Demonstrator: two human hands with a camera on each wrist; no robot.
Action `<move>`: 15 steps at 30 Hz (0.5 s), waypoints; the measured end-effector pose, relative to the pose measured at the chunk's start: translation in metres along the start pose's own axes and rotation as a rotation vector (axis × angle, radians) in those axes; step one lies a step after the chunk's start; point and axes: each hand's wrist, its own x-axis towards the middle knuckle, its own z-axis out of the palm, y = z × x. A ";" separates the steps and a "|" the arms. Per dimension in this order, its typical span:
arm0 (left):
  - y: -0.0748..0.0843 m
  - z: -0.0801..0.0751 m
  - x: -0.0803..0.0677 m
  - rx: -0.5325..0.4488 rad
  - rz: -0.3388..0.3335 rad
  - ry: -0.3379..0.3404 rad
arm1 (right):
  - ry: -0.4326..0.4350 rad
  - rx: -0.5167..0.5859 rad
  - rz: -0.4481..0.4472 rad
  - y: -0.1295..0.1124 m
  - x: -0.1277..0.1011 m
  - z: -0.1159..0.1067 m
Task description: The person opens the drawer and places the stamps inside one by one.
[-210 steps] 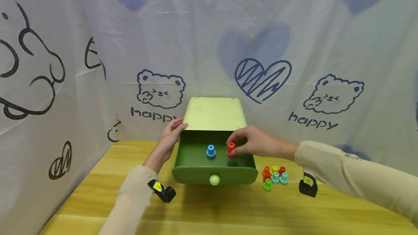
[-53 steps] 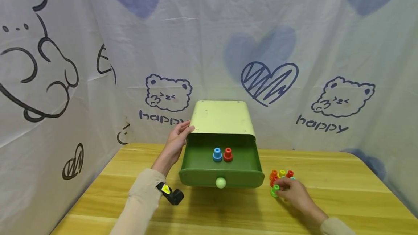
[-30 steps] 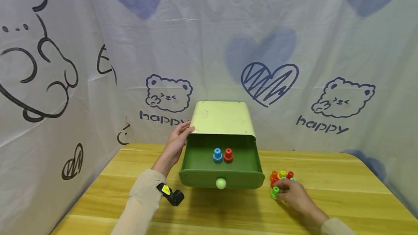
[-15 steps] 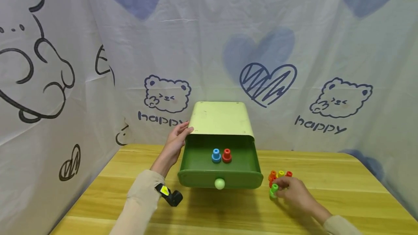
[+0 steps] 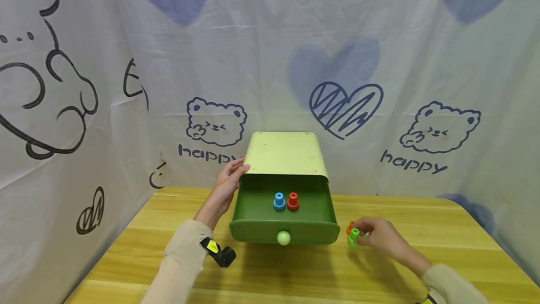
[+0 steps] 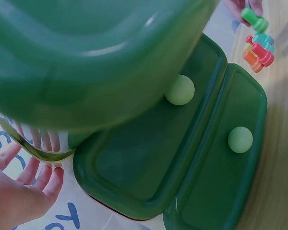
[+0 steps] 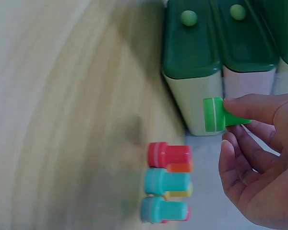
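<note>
Fingers (image 7: 259, 106) of the right hand (image 5: 381, 237) grasp the green piece (image 7: 214, 115) in a pinch about its narrow stem, wide base exposed. Change noted: a second ago the piece was down at the near edge of the group; it is now raised off the surface (image 5: 464, 233), outside the drawer (image 5: 261, 232) and to its right. Remaining in the group, per the right wrist view: a red piece (image 7: 175, 154), two cyan pieces (image 7: 168, 181), and others partly hidden behind them.

Left hand (image 5: 223, 189): thumb at the front corner of the pale cabinet (image 5: 287, 154), other fingers extended along its side, no clenching evident; position unchanged. The drawer is pulled out. Inside, a blue piece (image 5: 279, 202) and a second red piece (image 5: 293, 202) stand upright, just beside each other; contact cannot be determined.

Assessment: pickup of the green piece appears complete; its placement is not yet done.
</note>
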 end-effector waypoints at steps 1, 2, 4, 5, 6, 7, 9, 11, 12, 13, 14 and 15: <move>0.000 0.000 0.000 -0.001 0.000 0.000 | 0.001 -0.001 0.009 -0.002 0.001 -0.002; 0.000 0.000 0.000 -0.001 0.001 0.000 | -0.002 0.002 0.020 -0.004 0.002 -0.004; -0.001 0.000 0.000 -0.005 0.002 0.000 | -0.002 -0.004 0.031 -0.008 0.003 -0.009; 0.000 0.000 0.000 -0.005 0.003 0.000 | -0.003 -0.011 0.033 -0.010 0.004 -0.012; 0.000 0.000 -0.001 -0.003 0.003 -0.001 | -0.002 -0.019 0.039 -0.012 0.005 -0.015; 0.000 0.000 -0.001 -0.003 0.004 -0.002 | -0.005 -0.016 0.044 -0.014 0.006 -0.017; 0.000 0.001 -0.001 -0.002 0.004 -0.004 | -0.007 -0.010 0.052 -0.018 0.007 -0.023; 0.000 0.001 -0.001 -0.005 0.005 -0.006 | -0.005 -0.001 0.060 -0.021 0.008 -0.027; 0.000 0.001 -0.001 -0.005 0.006 -0.006 | -0.005 0.007 0.057 -0.023 0.008 -0.030; 0.000 0.001 -0.001 -0.006 0.008 -0.006 | -0.004 0.009 0.053 -0.024 0.009 -0.032; 0.000 0.001 -0.001 -0.007 0.009 -0.006 | -0.004 0.003 0.038 -0.026 0.009 -0.034; 0.000 0.001 0.000 -0.010 0.010 -0.004 | -0.001 -0.004 0.031 -0.027 0.009 -0.036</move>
